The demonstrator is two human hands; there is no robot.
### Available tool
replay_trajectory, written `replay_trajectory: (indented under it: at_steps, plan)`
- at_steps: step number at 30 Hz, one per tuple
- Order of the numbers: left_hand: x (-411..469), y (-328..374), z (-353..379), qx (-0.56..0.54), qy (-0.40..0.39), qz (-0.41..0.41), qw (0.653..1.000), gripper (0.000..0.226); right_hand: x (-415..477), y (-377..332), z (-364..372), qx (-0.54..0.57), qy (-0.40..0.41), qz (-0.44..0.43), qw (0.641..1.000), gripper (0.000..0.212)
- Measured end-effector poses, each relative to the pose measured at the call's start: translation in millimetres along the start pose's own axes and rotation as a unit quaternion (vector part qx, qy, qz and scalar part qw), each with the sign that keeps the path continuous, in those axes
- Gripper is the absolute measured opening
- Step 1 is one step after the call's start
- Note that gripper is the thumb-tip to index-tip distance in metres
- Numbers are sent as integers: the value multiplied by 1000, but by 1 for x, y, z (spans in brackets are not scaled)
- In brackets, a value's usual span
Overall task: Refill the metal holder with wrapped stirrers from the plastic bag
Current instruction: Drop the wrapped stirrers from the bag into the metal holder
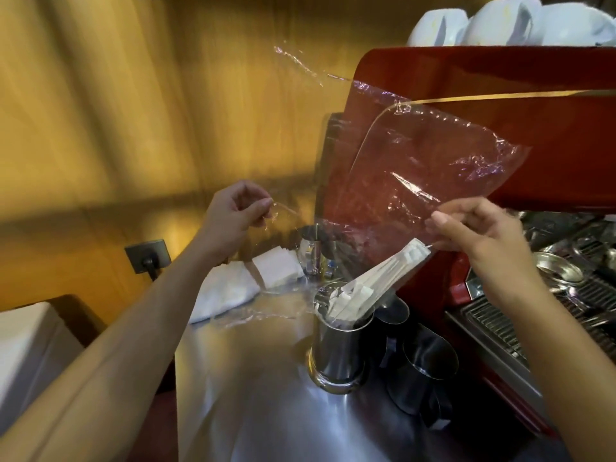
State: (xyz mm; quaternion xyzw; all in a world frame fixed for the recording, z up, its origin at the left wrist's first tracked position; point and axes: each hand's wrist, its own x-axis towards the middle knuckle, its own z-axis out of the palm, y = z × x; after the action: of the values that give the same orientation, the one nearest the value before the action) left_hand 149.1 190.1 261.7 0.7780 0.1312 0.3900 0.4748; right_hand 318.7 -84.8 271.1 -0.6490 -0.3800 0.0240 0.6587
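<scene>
A clear plastic bag [416,168] hangs tilted in the air over the steel counter. My left hand [235,216] pinches its left edge. My right hand [480,235] grips its right side, together with the upper ends of a bundle of white wrapped stirrers [376,281]. The stirrers slant down through the bag's mouth, and their lower ends reach into the shiny metal holder [338,355], which stands upright on the counter.
A red espresso machine [500,75] with white cups [500,21] on top fills the right side; its drip grate [500,328] is below. Two dark metal pitchers [420,371] stand beside the holder. White napkins [276,270] and a cloth [226,295] lie behind, near a wall socket [148,255].
</scene>
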Motion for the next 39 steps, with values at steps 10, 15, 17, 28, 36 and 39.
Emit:
replay_trajectory:
  at_steps: [10, 15, 17, 28, 36, 39]
  plan:
    - [-10, -12, 10, 51, 26, -29, 998, 25, 15, 2, 3, 13, 23, -19, 999, 17]
    - [-11, -15, 10, 47, 36, -29, 998, 28, 13, 8, 5, 14, 27, -6, 1000, 18]
    - [-9, -15, 8, 10, 66, -24, 997, 30, 12, 9, 6, 26, 12, 1, 1000, 12]
    - [-30, -30, 8, 35, -96, -192, 976, 14, -5, 50, 16, -70, -76, 104, 989, 4]
    - [-26, -14, 10, -65, 62, -102, 991, 12, 9, 42, 28, 30, 30, 53, 998, 16]
    - [-27, -11, 5, -65, 96, -80, 990, 13, 14, 38, 31, 56, 44, 42, 997, 16]
